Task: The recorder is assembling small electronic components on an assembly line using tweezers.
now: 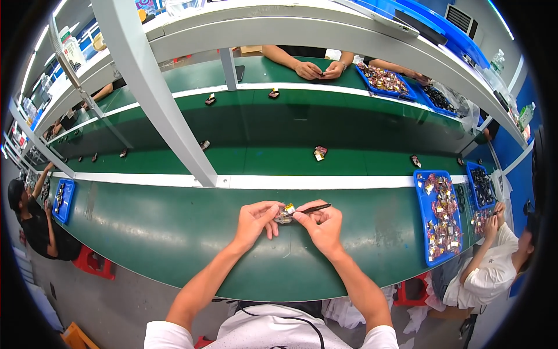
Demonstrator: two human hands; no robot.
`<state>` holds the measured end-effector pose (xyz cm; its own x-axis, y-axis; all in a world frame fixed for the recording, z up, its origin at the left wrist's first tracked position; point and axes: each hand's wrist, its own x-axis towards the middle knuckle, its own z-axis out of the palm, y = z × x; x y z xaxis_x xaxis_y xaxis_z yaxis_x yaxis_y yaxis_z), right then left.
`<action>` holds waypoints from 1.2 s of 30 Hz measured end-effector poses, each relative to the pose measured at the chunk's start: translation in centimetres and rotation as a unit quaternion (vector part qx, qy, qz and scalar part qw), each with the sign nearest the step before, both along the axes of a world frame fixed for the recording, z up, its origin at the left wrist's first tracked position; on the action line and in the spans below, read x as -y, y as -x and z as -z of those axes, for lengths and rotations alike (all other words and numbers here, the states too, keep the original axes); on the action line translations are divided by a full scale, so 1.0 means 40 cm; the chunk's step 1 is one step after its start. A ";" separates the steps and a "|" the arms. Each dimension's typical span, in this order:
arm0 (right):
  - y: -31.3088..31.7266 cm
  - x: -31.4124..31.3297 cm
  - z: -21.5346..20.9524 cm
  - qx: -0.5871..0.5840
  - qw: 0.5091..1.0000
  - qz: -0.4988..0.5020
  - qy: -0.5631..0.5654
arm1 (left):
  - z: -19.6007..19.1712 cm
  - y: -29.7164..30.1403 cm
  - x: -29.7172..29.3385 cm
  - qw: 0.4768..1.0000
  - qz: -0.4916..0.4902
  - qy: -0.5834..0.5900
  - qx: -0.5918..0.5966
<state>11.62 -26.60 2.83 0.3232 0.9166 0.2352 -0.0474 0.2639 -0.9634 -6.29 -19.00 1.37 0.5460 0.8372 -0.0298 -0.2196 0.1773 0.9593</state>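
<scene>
A long green bench [145, 232] fills the lower half of the view, and behind it a green belt [261, 128] runs from left to right, with a white rail [325, 182] between the two. A grey frame post [157, 99] crosses the belt at a slant and carries a shelf [279, 26] overhead.

At the right, on the bench, lies a blue tray [422, 224] full of small parts in pink and gold wrapping. A second blue tray [472, 189] with dark parts is just beside it, near a seated person in white [488, 273]. At the far left another person in black [35, 224] sits by a small blue tray [65, 200]. Across the belt, a pair of hands [318, 70] rests on the far bench.

On the belt some small parts lie well apart; one of them [319, 153] is near the middle.

The left hand [256, 220] is closed around a small part [285, 216], gripping it with the fingertips just above the bench. The right hand [322, 225] touches the same part and pinches thin dark tweezers [311, 209], whose free end points to the right. The part itself is yellow and grey; finer detail is too small to tell.
</scene>
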 end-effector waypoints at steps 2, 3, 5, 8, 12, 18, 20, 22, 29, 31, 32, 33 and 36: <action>0.002 0.008 0.006 0.047 0.999 0.021 -0.013 | -0.002 0.000 0.001 1.000 0.004 0.001 0.005; 0.005 0.008 0.009 0.093 0.995 0.040 -0.025 | 0.000 0.003 -0.002 1.000 0.006 0.005 0.011; 0.015 0.008 0.004 0.117 0.991 0.056 -0.044 | 0.001 0.004 -0.004 1.000 0.006 0.008 0.019; 0.024 0.015 -0.010 0.215 0.969 0.085 -0.084 | 0.000 0.005 -0.004 1.000 -0.001 0.004 0.028; 0.024 0.015 0.000 0.209 0.968 0.095 -0.097 | -0.002 0.002 -0.004 0.999 0.009 -0.003 0.045; 0.025 0.015 -0.002 0.158 0.980 0.089 -0.082 | -0.004 0.004 -0.003 0.998 0.024 -0.001 0.063; 0.024 0.016 -0.001 0.158 0.981 0.088 -0.074 | -0.004 0.004 -0.002 0.997 0.026 -0.001 0.066; 0.023 0.017 0.004 0.171 0.978 0.092 -0.076 | -0.002 0.004 -0.003 0.997 0.025 -0.005 0.067; 0.025 0.015 0.002 0.193 0.972 0.094 -0.101 | -0.008 0.002 -0.001 0.998 0.008 -0.008 0.055; 0.022 0.014 0.001 0.185 0.974 0.091 -0.095 | -0.010 0.003 -0.001 0.998 0.009 -0.006 0.058; 0.021 0.014 0.001 0.177 0.976 0.090 -0.090 | -0.009 0.002 0.000 0.998 0.008 -0.005 0.057; 0.020 0.015 0.000 0.177 0.976 0.089 -0.089 | -0.007 0.000 0.001 0.998 0.006 -0.011 0.059; 0.016 0.015 0.002 0.153 0.982 0.089 -0.066 | -0.009 -0.001 0.003 0.998 0.006 -0.022 0.053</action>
<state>10.98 -27.22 2.73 0.3714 0.8069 0.4594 0.2970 0.3656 -0.8821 -6.24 -19.13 1.72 0.5543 0.8298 0.0645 -0.3178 0.1393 0.9379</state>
